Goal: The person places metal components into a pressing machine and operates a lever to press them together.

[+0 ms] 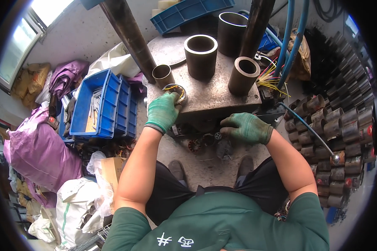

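Note:
At the near left corner of the metal press table (213, 96), my left hand (163, 112) in a green glove grips a round metal ring with yellow wires inside, which looks like a motor stator (181, 90). The fingers close over its near left side and hide part of it. Just behind it stands a small steel tube (163, 76). My right hand (248, 128), also gloved in green, hovers in front of the table's near edge with its fingers loosely stretched to the left. Nothing shows in it.
Larger steel cylinders (201, 58) stand on the table between two thick columns (127, 37). Blue crates (98, 104), one holding metal rods, are at the left beside purple sacks (44, 144). Stacked metal tubes (335, 129) fill the right. Blue hoses (295, 46) hang behind colored wires (272, 77).

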A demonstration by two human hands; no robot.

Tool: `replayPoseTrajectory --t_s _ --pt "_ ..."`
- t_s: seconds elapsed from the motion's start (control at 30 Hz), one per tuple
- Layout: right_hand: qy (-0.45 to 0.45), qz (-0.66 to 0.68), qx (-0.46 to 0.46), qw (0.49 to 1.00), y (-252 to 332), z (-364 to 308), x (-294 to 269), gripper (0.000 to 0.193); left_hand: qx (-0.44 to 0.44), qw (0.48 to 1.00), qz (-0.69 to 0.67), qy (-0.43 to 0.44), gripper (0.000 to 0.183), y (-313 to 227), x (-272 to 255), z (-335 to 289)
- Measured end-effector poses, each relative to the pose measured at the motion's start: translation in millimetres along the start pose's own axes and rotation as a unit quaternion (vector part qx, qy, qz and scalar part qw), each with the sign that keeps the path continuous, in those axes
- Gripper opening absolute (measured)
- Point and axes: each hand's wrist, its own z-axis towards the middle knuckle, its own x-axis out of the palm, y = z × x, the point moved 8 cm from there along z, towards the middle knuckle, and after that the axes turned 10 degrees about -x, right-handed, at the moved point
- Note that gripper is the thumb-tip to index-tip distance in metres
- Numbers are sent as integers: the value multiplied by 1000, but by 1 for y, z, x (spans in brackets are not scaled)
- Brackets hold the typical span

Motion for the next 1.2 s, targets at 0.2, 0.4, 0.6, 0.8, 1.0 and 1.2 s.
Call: replayPoseTrajectory --t_s 0.2,0.4,0.6,0.8,1.0,1.2 --pt "-120 404 246 873 -34 -1 26 54 174 984 -14 44 36 -67 16 -41" --pt "-79 359 231 901 -96 -23 54 47 314 940 -77 108 39 -134 62 -97" --pt "78 -27 338 937 -139 -104 12 60 240 952 -184 50 41 -121 29 -68" --pt "-13 -74 467 881 -222 -273 -22 44 177 971 -143 80 40 -84 40 -51" --pt "-116 69 618 774 -193 -444 30 42 145 945 -288 -47 35 -27 39 -12" --pt "-64 28 677 732 -171 -593 139 53 47 980 -146 -128 33 13 44 31"
